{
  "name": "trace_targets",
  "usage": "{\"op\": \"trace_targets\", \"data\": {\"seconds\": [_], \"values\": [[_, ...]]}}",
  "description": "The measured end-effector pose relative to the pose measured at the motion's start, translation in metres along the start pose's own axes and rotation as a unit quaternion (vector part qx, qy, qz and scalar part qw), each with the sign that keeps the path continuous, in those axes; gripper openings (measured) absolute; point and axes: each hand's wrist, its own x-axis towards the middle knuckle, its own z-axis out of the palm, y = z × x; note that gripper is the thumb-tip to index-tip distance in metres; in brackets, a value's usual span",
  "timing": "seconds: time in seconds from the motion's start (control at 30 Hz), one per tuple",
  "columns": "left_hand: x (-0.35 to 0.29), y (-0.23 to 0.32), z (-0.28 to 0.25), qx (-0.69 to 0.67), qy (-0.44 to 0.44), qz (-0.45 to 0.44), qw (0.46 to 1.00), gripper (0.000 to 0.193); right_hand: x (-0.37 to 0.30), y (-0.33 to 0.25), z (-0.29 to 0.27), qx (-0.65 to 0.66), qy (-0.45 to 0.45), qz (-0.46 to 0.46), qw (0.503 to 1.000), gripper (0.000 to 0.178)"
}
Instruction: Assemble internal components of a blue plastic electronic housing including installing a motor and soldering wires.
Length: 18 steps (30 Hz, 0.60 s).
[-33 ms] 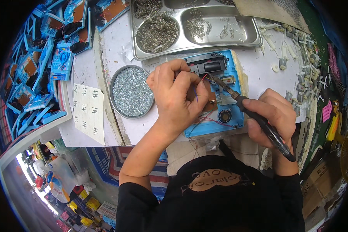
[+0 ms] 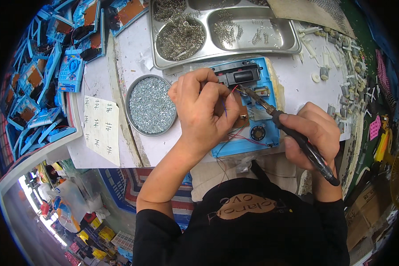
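My right hand (image 2: 314, 131) grips the black handle of a soldering iron (image 2: 314, 156). Its metal tip points up and left, close to thin red wires above a blue plastic housing (image 2: 232, 150). My left hand (image 2: 199, 108) is over the housing's left side, thumb and fingers pinched around a thin wire (image 2: 233, 88); the exact grip is partly hidden by the fingers. Inside the housing are a long black part (image 2: 244, 76), a brown circuit board (image 2: 242, 110) partly behind my left hand, and a round black speaker (image 2: 257, 133).
Left of my left hand stands a round tin of small screws (image 2: 150, 106), beside a paper sheet (image 2: 103, 133). A steel tray (image 2: 230, 52) with springs lies behind. Blue housings (image 2: 44, 115) are heaped far left; small motors (image 2: 345, 91) and white plastic parts lie right.
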Motion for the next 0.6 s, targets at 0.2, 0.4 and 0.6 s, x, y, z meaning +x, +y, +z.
{"op": "trace_targets", "data": {"seconds": [0.2, 0.4, 0.6], "values": [[0.0014, 0.0010, 0.0004, 0.013, -0.005, 0.003, 1.000, 0.017, -0.0003, -0.0009, -0.0002, -0.004, -0.002, 0.001, 1.000, 0.033], [0.0014, 0.0041, -0.0030, 0.031, -0.028, -0.017, 0.999, 0.015, -0.0008, 0.0010, 0.0021, -0.003, -0.003, 0.001, 1.000, 0.034], [0.0015, 0.0019, -0.0003, 0.023, -0.015, -0.012, 1.000, 0.015, -0.0004, 0.0028, 0.0044, -0.012, 0.003, -0.005, 1.000, 0.033]]}}
